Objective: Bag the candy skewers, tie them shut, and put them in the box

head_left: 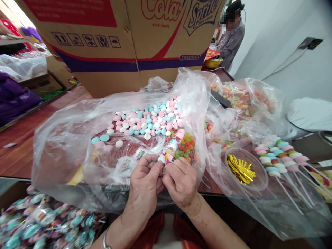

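Note:
My left hand (145,181) and my right hand (181,181) meet at the near edge of the table, fingers closed in a pinch around the lower end of a candy skewer (171,149). The skewer points away from me, with pastel marshmallows stacked along it and what looks like clear wrapping around them. My fingers hide its stick. Beyond it, pink, white and blue marshmallows (149,121) lie loose on a plastic sheet (64,138). Gummy rings (185,147) are just right of the skewer. Small printed clear bags (127,164) lie left of my hands.
To the right are a clear tub (261,183) of gold twist ties (241,169) and several unwrapped candy skewers (280,157). A large carton (103,52) stands behind. Wrapped candies (52,221) fill a box at lower left. Another person (230,38) is at the back right.

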Action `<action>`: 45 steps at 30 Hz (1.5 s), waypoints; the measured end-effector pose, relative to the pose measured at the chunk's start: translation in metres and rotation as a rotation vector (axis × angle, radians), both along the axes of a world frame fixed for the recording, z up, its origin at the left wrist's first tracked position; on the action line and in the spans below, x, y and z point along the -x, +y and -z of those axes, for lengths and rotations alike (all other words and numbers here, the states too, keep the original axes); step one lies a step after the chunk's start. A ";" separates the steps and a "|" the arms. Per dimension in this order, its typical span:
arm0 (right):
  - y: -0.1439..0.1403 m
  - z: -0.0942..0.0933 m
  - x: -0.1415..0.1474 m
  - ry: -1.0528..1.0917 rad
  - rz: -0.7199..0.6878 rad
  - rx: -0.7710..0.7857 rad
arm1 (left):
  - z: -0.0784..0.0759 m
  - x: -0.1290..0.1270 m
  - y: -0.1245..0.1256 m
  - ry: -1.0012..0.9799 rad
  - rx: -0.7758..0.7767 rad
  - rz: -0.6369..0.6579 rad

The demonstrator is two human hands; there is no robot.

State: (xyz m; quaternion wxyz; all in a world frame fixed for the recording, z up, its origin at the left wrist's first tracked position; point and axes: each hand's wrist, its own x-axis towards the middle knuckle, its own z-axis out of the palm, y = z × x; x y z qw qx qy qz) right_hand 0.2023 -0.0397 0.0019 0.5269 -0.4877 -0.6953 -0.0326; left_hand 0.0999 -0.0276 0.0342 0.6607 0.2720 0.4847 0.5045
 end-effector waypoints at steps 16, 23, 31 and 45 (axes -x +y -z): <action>0.005 -0.020 -0.008 0.143 0.056 0.134 | 0.027 0.012 0.004 0.512 -0.549 -0.031; 0.009 -0.018 -0.014 -0.169 0.130 0.061 | 0.036 0.019 0.000 0.639 -0.609 0.027; 0.014 -0.011 -0.015 -0.277 0.150 0.121 | 0.039 0.024 0.003 0.722 -0.634 0.060; 0.018 -0.010 -0.022 0.058 -0.036 0.324 | 0.033 0.026 0.006 0.757 -0.537 0.025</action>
